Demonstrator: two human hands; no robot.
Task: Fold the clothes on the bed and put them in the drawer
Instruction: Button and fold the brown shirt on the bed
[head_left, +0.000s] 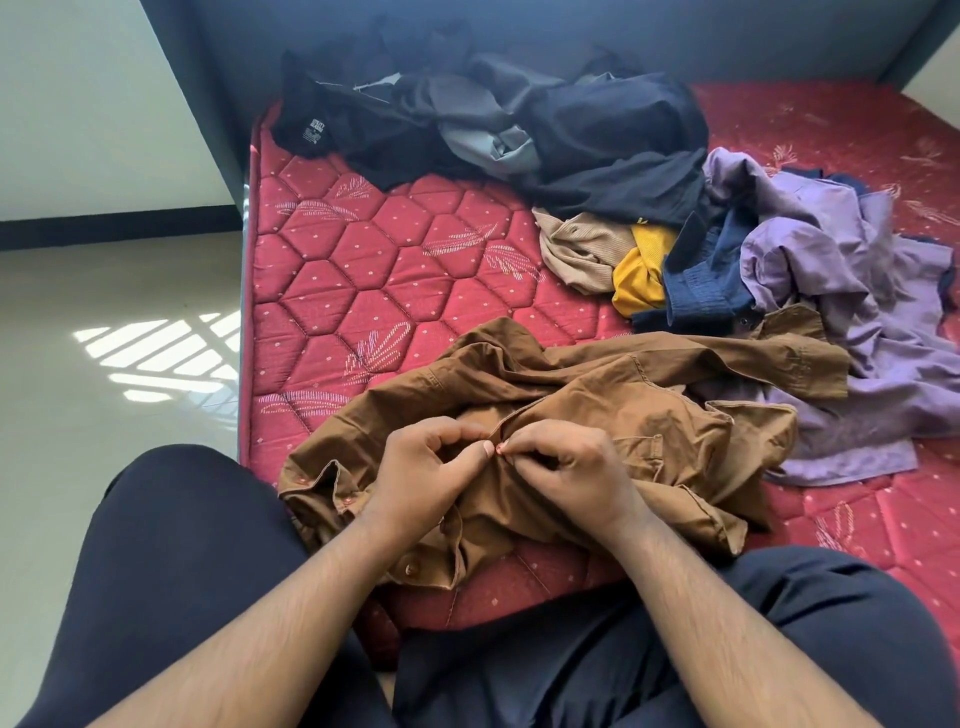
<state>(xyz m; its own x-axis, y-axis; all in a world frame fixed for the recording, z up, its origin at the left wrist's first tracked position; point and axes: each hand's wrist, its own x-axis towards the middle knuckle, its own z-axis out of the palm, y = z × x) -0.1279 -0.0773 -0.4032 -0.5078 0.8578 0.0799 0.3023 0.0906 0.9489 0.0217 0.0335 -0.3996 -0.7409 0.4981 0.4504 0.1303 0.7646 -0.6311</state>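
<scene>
A crumpled brown shirt (597, 395) lies on the near part of the red quilted mattress (363, 280). My left hand (421, 473) and my right hand (566, 467) meet over its front, each pinching the brown fabric at a small button between the fingertips. More buttons show along the placket near my left wrist. Unfolded clothes lie further back: a purple garment (841, 322) at the right, a navy piece (701, 280), a yellow one (641, 275), a beige one (576, 249), and a pile of black and grey clothes (545, 124) at the far side.
The mattress edge runs along the left, with pale tiled floor (104, 338) beyond it and a sunlit patch. Dark grey walls (519, 26) border the bed at the back. My legs in dark trousers (182, 571) fill the bottom of the view. No drawer is in view.
</scene>
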